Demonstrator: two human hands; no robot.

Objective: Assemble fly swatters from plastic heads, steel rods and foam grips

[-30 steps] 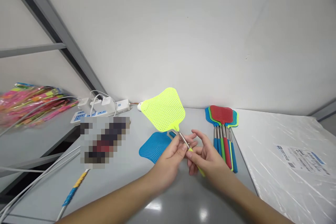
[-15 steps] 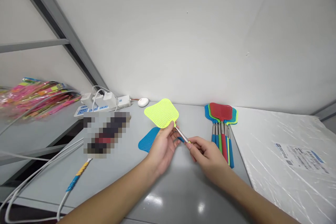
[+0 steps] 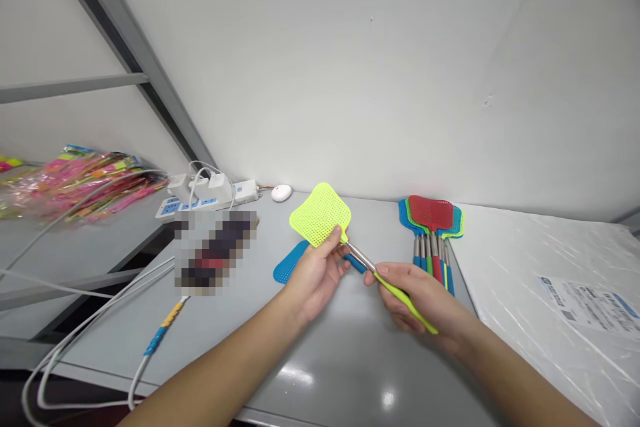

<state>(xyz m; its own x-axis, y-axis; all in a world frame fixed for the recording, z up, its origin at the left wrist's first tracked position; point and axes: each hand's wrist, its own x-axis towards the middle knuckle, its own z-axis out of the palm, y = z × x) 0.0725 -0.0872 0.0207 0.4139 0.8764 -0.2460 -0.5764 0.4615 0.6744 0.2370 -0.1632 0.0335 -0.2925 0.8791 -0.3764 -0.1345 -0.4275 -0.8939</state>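
Observation:
A yellow-green fly swatter (image 3: 321, 215) with a perforated head, a metal shaft and a matching grip is held between both hands above the table. My left hand (image 3: 316, 277) pinches it at the base of the head, thumb on top. Farther down, my right hand (image 3: 417, 297) closes around it where the shaft meets the grip. Beneath my left hand lies a blue fly swatter (image 3: 290, 263), its middle hidden by that hand. To the right, several fly swatters (image 3: 431, 213) in red, blue and green lie stacked, heads toward the wall.
On the left is a power strip (image 3: 200, 200) with plugs and white cables, beside a small white rounded device (image 3: 281, 193). A blurred-out object (image 3: 216, 253) lies nearer. Colourful bagged items (image 3: 95, 180) rest far left. A plastic-wrapped white board (image 3: 540, 247) covers the right side.
My right hand has turned and shifted right, and the swatter's yellow-green grip now shows across it. My left hand still holds the swatter near the head. The view has shifted slightly left.

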